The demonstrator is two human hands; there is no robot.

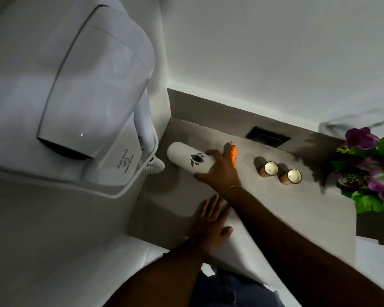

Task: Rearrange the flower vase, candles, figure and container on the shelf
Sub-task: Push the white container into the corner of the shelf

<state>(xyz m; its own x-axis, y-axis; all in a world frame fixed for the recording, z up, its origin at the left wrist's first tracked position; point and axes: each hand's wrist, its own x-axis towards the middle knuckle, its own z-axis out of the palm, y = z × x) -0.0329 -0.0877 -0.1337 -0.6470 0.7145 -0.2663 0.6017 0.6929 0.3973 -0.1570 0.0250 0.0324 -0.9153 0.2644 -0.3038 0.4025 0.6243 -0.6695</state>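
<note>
My right hand grips a white rounded container with a dark leaf mark, near the shelf's left end. Just behind the hand, partly hidden by it, stands a small orange figure. My left hand rests flat and open on the grey shelf near its front edge. Two short candles in brown holders, one and the other, stand side by side to the right of the hand. The flower vase with purple flowers and green leaves is at the far right, its dark base below.
A white wall-mounted hair dryer hangs at the left, close to the container, with its coiled cord reaching the shelf. A dark rectangular socket plate sits in the shelf's back ledge. White walls enclose the shelf at left and behind.
</note>
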